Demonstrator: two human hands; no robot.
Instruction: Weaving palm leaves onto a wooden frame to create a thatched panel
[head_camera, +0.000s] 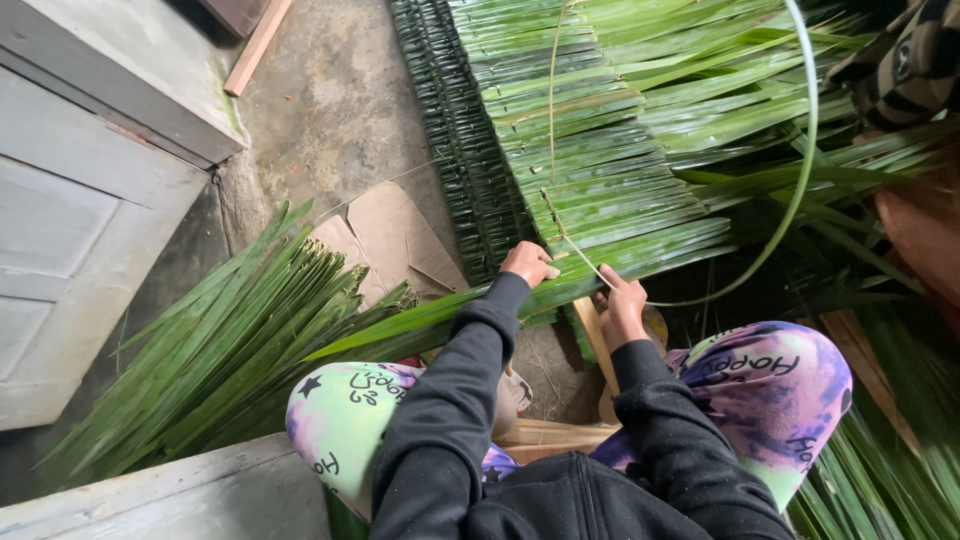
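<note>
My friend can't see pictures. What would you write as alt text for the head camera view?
Seen from above, a person's left hand and right hand press a long green palm leaf against the near edge of a panel of folded palm leaves. A thin green strip loops over the panel, and a pile of loose leaves lies on the concrete floor.

A flattened piece of brown cardboard (395, 240) lies on the concrete floor (330, 100) at centre. At nine o'clock stands a grey panelled door (60, 250); a wooden batten (255, 45) lies at eleven o'clock.
</note>
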